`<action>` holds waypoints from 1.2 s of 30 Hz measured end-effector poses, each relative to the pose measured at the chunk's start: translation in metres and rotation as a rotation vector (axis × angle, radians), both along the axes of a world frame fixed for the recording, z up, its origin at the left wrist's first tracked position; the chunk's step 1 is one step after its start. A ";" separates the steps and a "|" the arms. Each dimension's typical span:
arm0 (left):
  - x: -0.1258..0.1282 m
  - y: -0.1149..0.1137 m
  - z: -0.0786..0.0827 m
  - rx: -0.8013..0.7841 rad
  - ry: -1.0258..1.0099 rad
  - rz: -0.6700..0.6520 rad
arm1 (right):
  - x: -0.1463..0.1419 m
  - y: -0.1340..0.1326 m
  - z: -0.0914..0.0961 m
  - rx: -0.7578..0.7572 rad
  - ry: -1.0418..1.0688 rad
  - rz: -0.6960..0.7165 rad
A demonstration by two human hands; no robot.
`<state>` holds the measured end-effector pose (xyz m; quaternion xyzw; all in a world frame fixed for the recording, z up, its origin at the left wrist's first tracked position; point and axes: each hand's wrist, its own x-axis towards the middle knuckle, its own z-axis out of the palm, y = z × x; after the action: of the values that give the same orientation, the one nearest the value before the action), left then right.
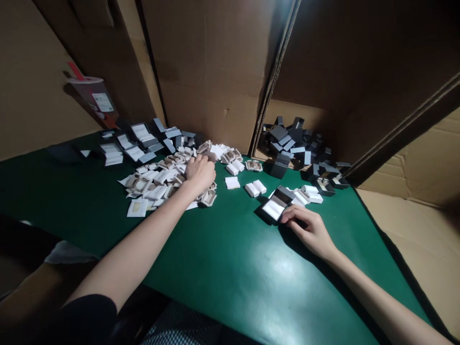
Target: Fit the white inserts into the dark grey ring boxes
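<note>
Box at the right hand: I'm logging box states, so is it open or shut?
Open. The box has its lid raised, baring the white insert inside; the right hand is at its edge.

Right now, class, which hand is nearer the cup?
Left. The left hand is at the white pile, right of the cup; the right hand, farther right, touches an open box.

- A single view is taken from the person's head, above the near edge of the green table (pixel 230 268).
- The lens is aimed forward and down, with cardboard walls (pixel 204 72) faced toward twelve o'clock.
- Both hands are seen from near, the left hand (pixel 200 171) close to centre, the right hand (pixel 312 229) toward four o'clock.
</note>
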<state>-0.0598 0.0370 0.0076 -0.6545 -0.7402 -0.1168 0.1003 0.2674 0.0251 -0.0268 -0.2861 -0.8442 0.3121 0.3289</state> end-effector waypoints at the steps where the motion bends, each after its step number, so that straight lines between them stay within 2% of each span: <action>1: -0.001 0.000 -0.001 -0.019 0.005 -0.011 | 0.000 0.000 0.000 0.005 0.000 0.004; 6: 0.010 -0.001 0.006 -0.130 -0.028 -0.162 | 0.001 0.000 0.000 0.059 0.015 0.030; 11: 0.041 -0.011 0.015 -0.271 -0.096 -0.499 | 0.001 -0.004 0.002 0.221 0.076 -0.004; 14: 0.056 -0.015 0.012 -0.289 -0.129 -0.623 | -0.001 -0.007 -0.001 0.355 0.030 0.050; 18: 0.056 -0.017 0.009 -0.300 -0.152 -0.596 | -0.005 -0.007 -0.005 0.480 -0.133 0.108; 22: 0.052 -0.014 0.010 -0.188 -0.255 -0.526 | -0.005 -0.007 -0.005 0.481 -0.176 0.067; 26: 0.057 -0.012 0.014 -0.147 -0.605 -0.551 | -0.005 -0.006 -0.005 0.476 -0.199 0.003; 31: 0.067 -0.019 0.024 -0.377 -1.072 -0.740 | -0.005 -0.003 -0.006 0.412 -0.160 -0.033; 34: 0.077 -0.023 0.021 -0.436 -1.198 -0.774 | -0.005 -0.003 -0.005 0.376 -0.112 -0.036; 36: 0.085 -0.025 0.015 -0.326 -1.192 -0.737 | -0.006 -0.003 -0.003 0.381 -0.089 -0.032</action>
<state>0.0247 0.0124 0.0221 -0.6932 -0.4081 -0.3685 -0.4660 0.2617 0.0224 -0.0301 -0.2456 -0.8971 0.1283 0.3442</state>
